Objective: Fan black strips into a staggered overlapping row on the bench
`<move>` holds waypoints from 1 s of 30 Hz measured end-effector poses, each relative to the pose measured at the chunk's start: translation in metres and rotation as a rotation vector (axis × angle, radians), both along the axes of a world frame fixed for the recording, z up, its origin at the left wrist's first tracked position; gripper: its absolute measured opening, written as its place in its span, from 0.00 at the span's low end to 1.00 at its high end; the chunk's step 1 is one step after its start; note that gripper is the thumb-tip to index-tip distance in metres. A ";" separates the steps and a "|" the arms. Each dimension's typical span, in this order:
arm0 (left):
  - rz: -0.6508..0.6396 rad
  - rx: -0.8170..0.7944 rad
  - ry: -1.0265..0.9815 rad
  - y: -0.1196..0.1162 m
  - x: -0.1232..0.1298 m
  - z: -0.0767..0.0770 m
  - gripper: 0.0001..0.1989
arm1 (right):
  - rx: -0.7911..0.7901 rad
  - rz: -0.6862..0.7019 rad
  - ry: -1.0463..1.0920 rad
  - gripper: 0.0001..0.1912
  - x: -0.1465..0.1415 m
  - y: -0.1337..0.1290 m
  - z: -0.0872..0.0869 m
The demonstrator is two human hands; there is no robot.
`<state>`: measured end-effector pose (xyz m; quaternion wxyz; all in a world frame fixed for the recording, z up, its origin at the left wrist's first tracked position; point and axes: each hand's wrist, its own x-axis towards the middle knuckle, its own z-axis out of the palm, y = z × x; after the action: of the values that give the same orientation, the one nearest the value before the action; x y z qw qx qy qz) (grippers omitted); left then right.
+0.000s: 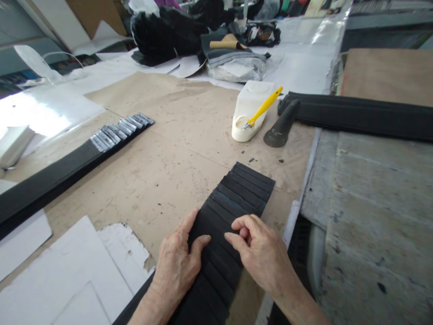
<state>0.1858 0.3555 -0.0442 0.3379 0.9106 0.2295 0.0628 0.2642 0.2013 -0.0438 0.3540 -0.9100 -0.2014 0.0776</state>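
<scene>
Overlapping black strips lie fanned out in a stepped row on the brown paper, running from the bottom edge up to the right. My left hand rests along their left side, thumb over the strips and fingers apart at the edge. Over their right side is my right hand, fingers curled, thumb and index tips near each other with a gap between them and no object visible there. Further left, another black stack has strip ends coated in something whitish.
A white container holds a yellow-handled brush. Beside it stands a dark horn-shaped tool. More black strips lie at right. White sheets cover the lower left; black bundles and plastic bags sit behind.
</scene>
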 end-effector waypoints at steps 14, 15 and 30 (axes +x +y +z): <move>-0.207 0.607 0.239 -0.011 -0.081 0.023 0.58 | -0.027 -0.053 0.032 0.08 0.007 0.002 -0.005; -0.192 0.615 0.298 -0.015 -0.086 0.022 0.58 | -0.019 -0.050 0.028 0.08 0.007 0.002 -0.005; -0.124 0.645 0.317 -0.025 -0.086 0.007 0.53 | -0.077 -0.007 -0.155 0.06 -0.002 0.002 -0.002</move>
<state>0.1003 0.3308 -0.0368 -0.0035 0.9810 0.1917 -0.0308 0.2624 0.2037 -0.0455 0.3026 -0.9269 -0.2218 0.0134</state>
